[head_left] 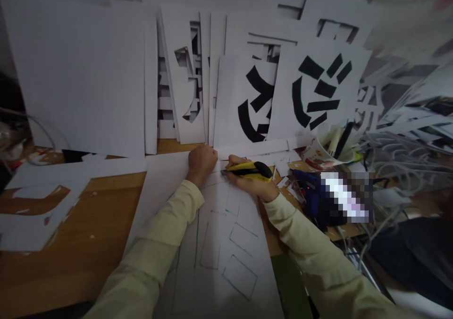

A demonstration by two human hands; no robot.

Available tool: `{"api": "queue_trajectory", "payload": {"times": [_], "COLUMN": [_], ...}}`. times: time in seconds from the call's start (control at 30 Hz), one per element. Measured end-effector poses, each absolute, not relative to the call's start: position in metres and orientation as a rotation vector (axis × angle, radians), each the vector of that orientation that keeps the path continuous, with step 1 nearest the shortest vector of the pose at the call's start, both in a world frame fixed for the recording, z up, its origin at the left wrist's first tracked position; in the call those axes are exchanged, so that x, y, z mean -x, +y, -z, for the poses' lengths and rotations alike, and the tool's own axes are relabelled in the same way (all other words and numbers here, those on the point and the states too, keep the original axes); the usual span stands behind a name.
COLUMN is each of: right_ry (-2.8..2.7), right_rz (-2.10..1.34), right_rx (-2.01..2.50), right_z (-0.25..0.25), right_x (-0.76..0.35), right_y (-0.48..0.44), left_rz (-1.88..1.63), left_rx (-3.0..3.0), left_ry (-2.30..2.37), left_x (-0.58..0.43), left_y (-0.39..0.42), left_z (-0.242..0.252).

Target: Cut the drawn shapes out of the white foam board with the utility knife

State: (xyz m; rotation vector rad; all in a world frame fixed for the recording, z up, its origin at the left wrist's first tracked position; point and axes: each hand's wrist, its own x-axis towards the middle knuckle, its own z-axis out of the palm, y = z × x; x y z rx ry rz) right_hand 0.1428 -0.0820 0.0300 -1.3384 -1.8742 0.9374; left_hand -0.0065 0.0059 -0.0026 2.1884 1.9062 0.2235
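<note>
A white foam-like board [212, 281] lies flat before me, with outlines of rectangles drawn on it in green. My right hand [247, 182] is closed around a yellow and black utility knife [253, 170], its tip pointing left just above or on the board's far part. My left hand [203, 162] is curled into a fist and rests on the board to the left of the knife; nothing shows in it. I cannot tell whether the blade touches the board.
White boards with cut-out shapes [314, 92] lean upright at the back, beside a large plain board [81, 78]. At the right stand a cup of tools [322, 151] and a blue glue gun [307, 187] among scraps and cables. A cut board [31, 229] lies left on the wooden table [99, 243].
</note>
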Motion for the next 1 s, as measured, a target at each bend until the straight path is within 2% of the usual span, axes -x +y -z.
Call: {"api": "queue_trajectory", "payload": {"times": [0.33,1.0], "right_ry": [-1.94,-2.187], "right_rz": [-0.96,-1.009], "right_rx": [1.223,1.166], "right_z": [-0.023,-0.044], "right_x": [-0.149,-0.162], "right_y": [-0.078,-0.079], "left_rz": [-0.239,-0.277], "left_rx": [-2.194,-2.201], "left_ry": [1.886,1.872], "left_x": [0.007,0.008], "left_y": [0.004,0.005], "left_z": [0.001,0.007]}}
